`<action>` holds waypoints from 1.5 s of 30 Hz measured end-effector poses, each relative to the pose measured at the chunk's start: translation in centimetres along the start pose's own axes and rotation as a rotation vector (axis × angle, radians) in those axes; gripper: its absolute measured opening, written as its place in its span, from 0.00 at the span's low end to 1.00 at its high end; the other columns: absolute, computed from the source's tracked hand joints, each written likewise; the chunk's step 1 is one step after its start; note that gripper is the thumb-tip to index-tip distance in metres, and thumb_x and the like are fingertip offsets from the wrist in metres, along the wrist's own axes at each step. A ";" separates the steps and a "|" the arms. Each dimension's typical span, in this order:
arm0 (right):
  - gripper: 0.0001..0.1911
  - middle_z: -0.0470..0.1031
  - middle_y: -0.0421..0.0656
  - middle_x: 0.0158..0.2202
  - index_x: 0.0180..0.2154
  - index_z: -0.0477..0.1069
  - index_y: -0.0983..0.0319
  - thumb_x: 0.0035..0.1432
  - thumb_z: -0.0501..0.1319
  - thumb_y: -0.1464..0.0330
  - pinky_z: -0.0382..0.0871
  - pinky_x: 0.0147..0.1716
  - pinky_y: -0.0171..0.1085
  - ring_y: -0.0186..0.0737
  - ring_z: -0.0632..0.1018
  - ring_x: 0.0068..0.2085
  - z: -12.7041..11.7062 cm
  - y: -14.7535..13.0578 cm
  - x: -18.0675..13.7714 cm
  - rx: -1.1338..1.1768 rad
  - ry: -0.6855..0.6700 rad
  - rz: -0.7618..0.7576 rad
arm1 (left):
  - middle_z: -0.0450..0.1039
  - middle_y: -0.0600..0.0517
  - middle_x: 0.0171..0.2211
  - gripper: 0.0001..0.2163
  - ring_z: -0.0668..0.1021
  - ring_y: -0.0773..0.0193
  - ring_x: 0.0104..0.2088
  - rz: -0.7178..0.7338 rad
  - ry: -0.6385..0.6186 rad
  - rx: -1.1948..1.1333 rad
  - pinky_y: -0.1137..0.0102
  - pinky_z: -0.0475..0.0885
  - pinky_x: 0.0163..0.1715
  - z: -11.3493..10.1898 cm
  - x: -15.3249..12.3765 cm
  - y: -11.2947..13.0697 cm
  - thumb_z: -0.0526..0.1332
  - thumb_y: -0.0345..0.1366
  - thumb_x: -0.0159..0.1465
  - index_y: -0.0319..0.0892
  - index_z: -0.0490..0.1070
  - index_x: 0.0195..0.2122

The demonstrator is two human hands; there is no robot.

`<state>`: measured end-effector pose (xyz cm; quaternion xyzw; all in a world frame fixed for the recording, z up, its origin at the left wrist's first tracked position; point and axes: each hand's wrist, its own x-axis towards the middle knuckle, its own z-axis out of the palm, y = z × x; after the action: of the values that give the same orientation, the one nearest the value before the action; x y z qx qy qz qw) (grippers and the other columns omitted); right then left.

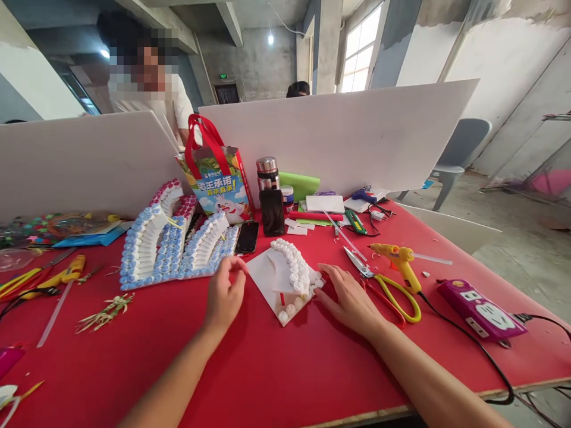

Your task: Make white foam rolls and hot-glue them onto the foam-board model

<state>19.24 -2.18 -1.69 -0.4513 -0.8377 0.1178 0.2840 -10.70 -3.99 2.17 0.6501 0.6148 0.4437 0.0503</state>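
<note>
- White card (267,278) with an arc of paper rolls (297,267) lies centre frame on the red table (276,368), between both hands.
- Left hand (225,297) is curled, fingertips bunched at the card's left corner; can't tell if it pinches anything.
- Right hand (350,300) is flat and spread, tips at the loose rolls by the card's right edge.
- Judgement: pin the card lightly from both sides and keep palms off the glued arc.
- Scissors (388,288) and glue gun (399,258) are just right of the right hand, so that side is tight.
- Phone (247,236) and blue-white roll panels (169,244) crowd the upper left.
- Open room lies toward the lower frame, with the table edge (357,413) well apart.
</note>
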 end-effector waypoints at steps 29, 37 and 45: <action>0.24 0.71 0.51 0.54 0.61 0.56 0.54 0.66 0.57 0.62 0.76 0.48 0.47 0.50 0.76 0.52 0.0 0.1 -0.6 0.150 -0.060 0.043 | 0.74 0.51 0.35 0.06 0.77 0.58 0.36 -0.174 -0.150 0.007 0.66 0.73 0.37 1.1 -2.6 -2.0 0.53 0.33 0.64 0.47 0.68 0.39; 0.22 0.73 0.49 0.45 0.60 0.56 0.56 0.67 0.55 0.66 0.75 0.44 0.44 0.45 0.77 0.44 -0.2 -0.9 -0.1 0.224 -0.127 -0.084 | 0.75 0.50 0.38 0.08 0.78 0.58 0.39 -0.182 -0.116 -0.010 0.66 0.73 0.39 1.1 -2.5 -1.8 0.52 0.31 0.63 0.47 0.67 0.40; 0.20 0.73 0.46 0.39 0.58 0.59 0.59 0.67 0.56 0.62 0.73 0.38 0.42 0.44 0.76 0.37 0.0 -1.2 0.2 0.132 -0.075 -0.137 | 0.75 0.51 0.37 0.08 0.81 0.59 0.40 -0.186 -0.106 -0.093 0.69 0.73 0.33 1.3 -2.4 -1.5 0.52 0.31 0.62 0.47 0.66 0.40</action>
<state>18.36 -2.64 -1.04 -0.3686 -0.8671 0.1697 0.2889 -10.62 -5.06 -0.81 0.6098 0.6477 0.4301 0.1536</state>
